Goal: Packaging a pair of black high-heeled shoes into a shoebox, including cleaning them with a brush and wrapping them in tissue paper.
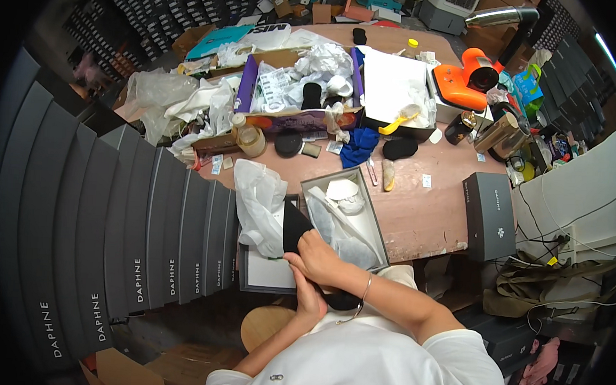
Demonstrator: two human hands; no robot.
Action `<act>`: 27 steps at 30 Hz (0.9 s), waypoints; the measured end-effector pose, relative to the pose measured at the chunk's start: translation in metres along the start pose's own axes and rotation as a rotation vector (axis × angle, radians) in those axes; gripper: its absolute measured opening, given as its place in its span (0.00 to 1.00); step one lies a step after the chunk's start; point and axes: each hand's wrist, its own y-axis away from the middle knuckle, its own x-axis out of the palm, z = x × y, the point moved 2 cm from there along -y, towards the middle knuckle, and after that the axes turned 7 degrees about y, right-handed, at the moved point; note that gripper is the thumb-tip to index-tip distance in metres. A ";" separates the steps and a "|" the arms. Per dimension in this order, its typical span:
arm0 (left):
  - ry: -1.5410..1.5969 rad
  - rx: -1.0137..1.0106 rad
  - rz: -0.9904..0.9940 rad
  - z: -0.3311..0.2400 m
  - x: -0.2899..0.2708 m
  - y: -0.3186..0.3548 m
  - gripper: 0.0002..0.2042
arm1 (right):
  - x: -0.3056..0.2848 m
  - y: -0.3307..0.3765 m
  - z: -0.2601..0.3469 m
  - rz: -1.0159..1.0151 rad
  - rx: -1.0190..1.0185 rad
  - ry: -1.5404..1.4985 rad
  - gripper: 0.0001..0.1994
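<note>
Both my hands are closed around a black shoe, its middle hidden behind my fingers. My right hand grips it from above, and my left hand holds it from below, close against the right. One black end points away from me; another dark part shows below my right wrist. Just beyond my hands lies an open grey shoebox with white paper and a wrapped, greyish item inside. White tissue paper is heaped over the grey box lid at its left.
Tall stacks of grey shoeboxes stand close on my left. A closed grey shoebox sits at the table's right edge. Farther back are a purple carton of crumpled paper, an orange heat gun, a glue jar and a blue cloth.
</note>
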 end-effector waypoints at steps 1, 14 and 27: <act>0.030 -0.032 0.013 -0.004 0.003 0.003 0.35 | -0.008 0.000 0.006 0.001 -0.023 -0.006 0.26; -0.046 -0.211 0.100 -0.040 0.012 -0.026 0.38 | -0.033 -0.013 -0.001 -0.039 0.035 -0.066 0.30; -0.157 -0.268 0.139 -0.056 -0.029 -0.076 0.21 | 0.002 0.016 0.022 0.093 0.110 -0.477 0.37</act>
